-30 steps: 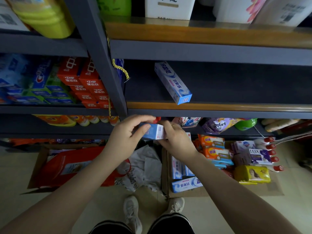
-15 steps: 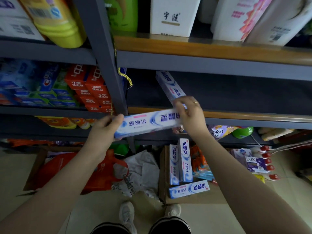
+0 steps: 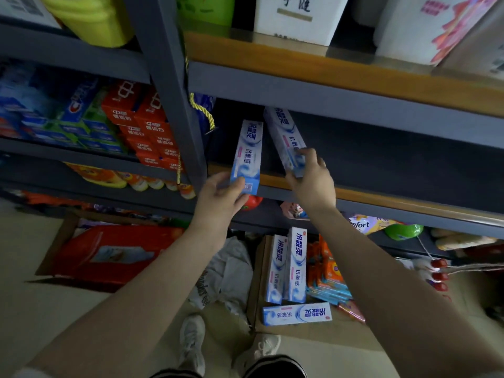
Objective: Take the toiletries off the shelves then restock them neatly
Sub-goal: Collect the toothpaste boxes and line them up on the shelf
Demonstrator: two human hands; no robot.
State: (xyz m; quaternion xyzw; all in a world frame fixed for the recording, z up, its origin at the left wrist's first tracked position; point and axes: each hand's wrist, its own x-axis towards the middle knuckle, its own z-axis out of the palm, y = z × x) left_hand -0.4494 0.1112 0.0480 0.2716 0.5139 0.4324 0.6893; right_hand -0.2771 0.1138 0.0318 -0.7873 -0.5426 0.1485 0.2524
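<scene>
Restock just begun: left hand (image 3: 221, 196) grips a toothpaste box (image 3: 246, 156) at the shelf (image 3: 381, 199) edge, right hand (image 3: 313, 181) fingers clamp a 2nd box (image 3: 285, 137) lying on it. Approx 3 more boxes (image 3: 289, 271) plus other toiletries wait on the floor; most of the shelf is bare.

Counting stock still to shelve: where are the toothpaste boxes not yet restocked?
Three toothpaste boxes lie in the cardboard box on the floor, below the right hand, beside the orange packs.
</scene>
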